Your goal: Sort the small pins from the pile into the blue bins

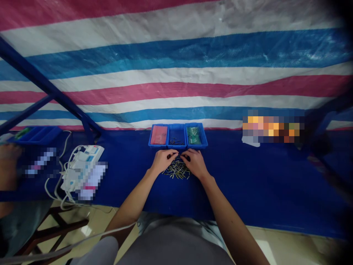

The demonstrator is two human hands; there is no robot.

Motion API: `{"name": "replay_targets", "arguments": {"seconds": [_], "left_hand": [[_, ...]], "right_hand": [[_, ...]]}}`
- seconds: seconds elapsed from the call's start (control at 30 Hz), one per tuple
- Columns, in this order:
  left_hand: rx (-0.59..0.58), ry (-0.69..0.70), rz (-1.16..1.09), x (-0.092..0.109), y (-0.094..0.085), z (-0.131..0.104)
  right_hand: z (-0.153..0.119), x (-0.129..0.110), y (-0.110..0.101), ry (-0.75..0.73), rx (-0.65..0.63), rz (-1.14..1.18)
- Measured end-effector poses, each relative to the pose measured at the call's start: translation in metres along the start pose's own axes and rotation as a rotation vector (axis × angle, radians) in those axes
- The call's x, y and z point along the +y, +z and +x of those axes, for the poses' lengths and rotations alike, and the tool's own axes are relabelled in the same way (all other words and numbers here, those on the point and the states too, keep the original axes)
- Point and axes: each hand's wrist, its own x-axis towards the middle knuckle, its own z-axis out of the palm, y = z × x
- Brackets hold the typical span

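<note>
A loose pile of thin metal pieces, like screws or nails (177, 170), lies on the blue tabletop. Over its far left edge is my left hand (162, 160), thumb and fingertips pinched together. My right hand (196, 163) is pinched the same way over the far right edge, close to the left fingertips. Anything between the fingers is too small to make out. Just beyond my hands stands a blue three-part tray (168, 146). Its left compartment has red packets (159, 134), the middle some dark thin pieces (176, 141), the right green packets (193, 135).
On the left lie a white power strip (88, 158) with cables and a blurred-out packet (93, 180). Farther left are another blue tray (38, 135) and a co-worker's hand (10, 152). A blurred-out item (271, 127) sits back right. A striped sheet (176, 88) hangs behind the table.
</note>
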Motion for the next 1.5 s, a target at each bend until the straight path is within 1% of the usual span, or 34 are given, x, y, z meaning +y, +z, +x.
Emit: {"name": "replay_targets", "arguments": {"seconds": [0.1, 0.23, 0.47, 0.63, 0.73, 0.87, 0.93, 1.0, 1.1, 1.3, 1.5], "left_hand": [[-0.027, 0.012, 0.052, 0.000, 0.000, 0.001], [-0.042, 0.023, 0.066, 0.000, 0.000, 0.002], [-0.078, 0.052, -0.029, 0.004, -0.002, 0.001], [-0.044, 0.074, -0.070, 0.005, -0.003, 0.001], [-0.024, 0.061, -0.066, 0.004, -0.004, 0.001], [-0.036, 0.040, -0.049, 0.001, -0.002, 0.002], [-0.047, 0.036, -0.041, 0.000, -0.002, 0.003], [-0.052, 0.029, -0.039, 0.000, -0.002, 0.003], [-0.055, 0.027, -0.044, 0.000, -0.002, 0.002], [-0.038, 0.022, -0.074, 0.000, -0.003, 0.002], [-0.033, 0.014, -0.088, 0.001, -0.003, 0.002]], "right_hand": [[0.000, 0.001, 0.001, 0.001, -0.003, 0.013], [0.000, 0.002, 0.000, -0.015, -0.018, 0.032], [0.001, 0.002, -0.001, -0.039, -0.009, 0.027], [0.000, 0.000, -0.004, -0.034, 0.000, 0.048], [0.000, 0.000, -0.008, -0.049, -0.003, 0.085], [0.001, 0.008, -0.017, -0.015, 0.016, 0.167], [0.000, 0.016, -0.020, 0.014, -0.008, 0.221], [0.000, 0.023, -0.024, 0.033, -0.061, 0.269], [-0.001, 0.030, -0.029, 0.018, -0.140, 0.311], [-0.001, 0.028, -0.036, -0.021, -0.223, 0.296], [0.000, 0.024, -0.035, -0.016, -0.225, 0.257]]}}
